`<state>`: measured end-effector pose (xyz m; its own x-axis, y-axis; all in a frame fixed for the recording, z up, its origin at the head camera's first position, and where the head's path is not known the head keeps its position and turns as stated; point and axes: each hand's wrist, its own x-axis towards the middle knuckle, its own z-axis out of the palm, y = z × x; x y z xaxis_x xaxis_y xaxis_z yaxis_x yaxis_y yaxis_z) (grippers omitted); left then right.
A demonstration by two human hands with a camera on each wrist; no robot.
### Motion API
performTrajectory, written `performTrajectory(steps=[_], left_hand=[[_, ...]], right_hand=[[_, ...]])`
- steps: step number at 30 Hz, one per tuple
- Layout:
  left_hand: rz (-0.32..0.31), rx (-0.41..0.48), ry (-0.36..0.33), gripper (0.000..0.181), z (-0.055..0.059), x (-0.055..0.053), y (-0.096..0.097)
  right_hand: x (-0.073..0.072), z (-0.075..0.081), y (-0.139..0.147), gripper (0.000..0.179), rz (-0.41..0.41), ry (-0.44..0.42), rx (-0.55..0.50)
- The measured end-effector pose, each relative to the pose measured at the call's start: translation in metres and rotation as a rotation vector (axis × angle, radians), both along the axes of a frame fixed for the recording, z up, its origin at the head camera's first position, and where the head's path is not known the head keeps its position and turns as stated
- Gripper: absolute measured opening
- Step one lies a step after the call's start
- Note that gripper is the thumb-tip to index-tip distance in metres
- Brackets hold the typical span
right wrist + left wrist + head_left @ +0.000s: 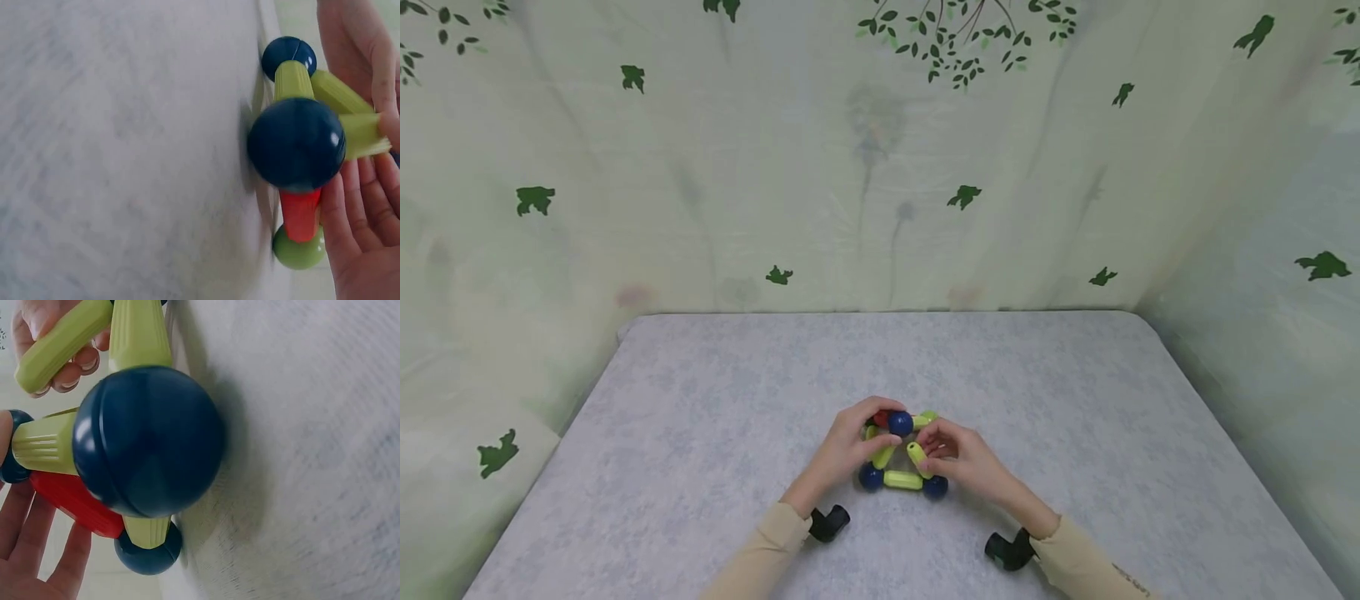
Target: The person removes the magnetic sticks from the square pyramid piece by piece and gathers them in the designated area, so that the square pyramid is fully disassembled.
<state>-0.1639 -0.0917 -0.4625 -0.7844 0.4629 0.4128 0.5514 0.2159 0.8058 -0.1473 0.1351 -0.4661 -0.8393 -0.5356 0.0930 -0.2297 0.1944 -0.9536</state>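
A magnetic building set of blue balls and yellow-green rods forms a small frame on the table. My left hand [842, 442] grips its raised blue ball [900, 423] between thumb and fingers. With thumb and fingertips, my right hand [967, 460] pinches a yellow-green rod [917, 455], whose lower end meets the front right blue ball [936, 487]; the upper end is free. Another rod [902, 480] links that ball to the front left blue ball [871, 476]. The left wrist view shows a red rod [78, 503] low in the frame; a green ball [299, 247] appears in the right wrist view.
The frame stands on a grey-blue mottled tabletop [737, 392]. Behind it hangs a pale curtain [820, 192] with leaf prints, and more curtain flanks both sides. Black wrist cameras [830, 524] sit by both cuffs.
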Motion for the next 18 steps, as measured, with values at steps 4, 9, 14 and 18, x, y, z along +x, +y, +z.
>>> performTrajectory(steps=[4, 9, 14, 18], left_hand=[[-0.059, -0.004, -0.027, 0.036, 0.003, 0.000, -0.003], [-0.120, -0.014, -0.042, 0.034, 0.022, 0.005, -0.004], [-0.106, -0.037, -0.060, 0.033, 0.022, 0.001, -0.005], [-0.054, -0.057, -0.015, 0.032, 0.004, -0.009, -0.005]], right_hand=[[-0.006, -0.002, 0.001, 0.018, -0.092, 0.044, -0.021], [-0.016, -0.005, 0.002, 0.018, -0.154, 0.203, 0.055], [-0.018, -0.007, 0.001, 0.021, -0.103, 0.207, 0.117], [-0.014, -0.006, -0.002, 0.018, -0.151, 0.192, 0.135]])
